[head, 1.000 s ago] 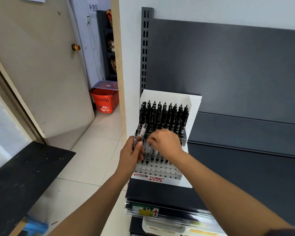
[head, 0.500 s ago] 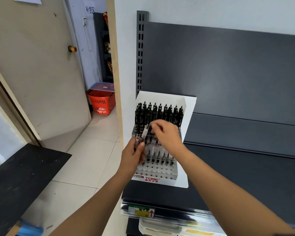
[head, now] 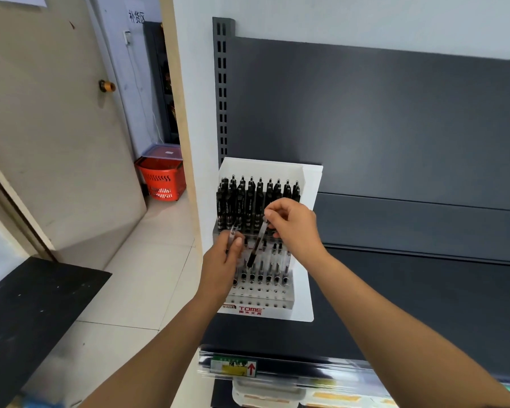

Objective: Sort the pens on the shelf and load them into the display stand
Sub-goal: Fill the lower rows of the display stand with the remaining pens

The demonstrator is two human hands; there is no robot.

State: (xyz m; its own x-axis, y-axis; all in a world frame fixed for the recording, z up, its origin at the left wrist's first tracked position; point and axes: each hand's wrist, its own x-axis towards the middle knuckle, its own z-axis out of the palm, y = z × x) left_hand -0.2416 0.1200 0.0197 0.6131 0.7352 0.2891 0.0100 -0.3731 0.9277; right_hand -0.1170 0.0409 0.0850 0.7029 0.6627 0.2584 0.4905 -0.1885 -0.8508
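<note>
A person's right hand [head: 292, 225] is pinching the top of a single clear-barrelled pen [head: 257, 245] between thumb and fingertips and is lowering it, dark tip first and slightly tilted, toward the middle tier of the white display stand [head: 308, 260], which is sitting on the dark grey shelf [head: 409, 290]. A second ago that hand was lying low across the stand's front rows; half a second ago it was already rising with the pen, and now it is holding it higher, above the open holes, so one more pen is judged to be on its way into a slot rather than seated. The left hand [head: 223, 263] is staying closed around a small bundle of spare pens [head: 232, 234], their ends poking up above the fist just beside the stand's left edge, as in both earlier views. The count: two hands working; one pen in transit; in the left hand's bundle one end shows clearly and the rest cannot be counted; the back tier is carrying roughly nine columns of black-capped pens [head: 249, 198], packed too tightly for an exact tally; about six clear pens are standing in the middle rows; the front two rows of holes are looking empty. A red basket [head: 161, 179] is standing on the floor beyond the doorway
</note>
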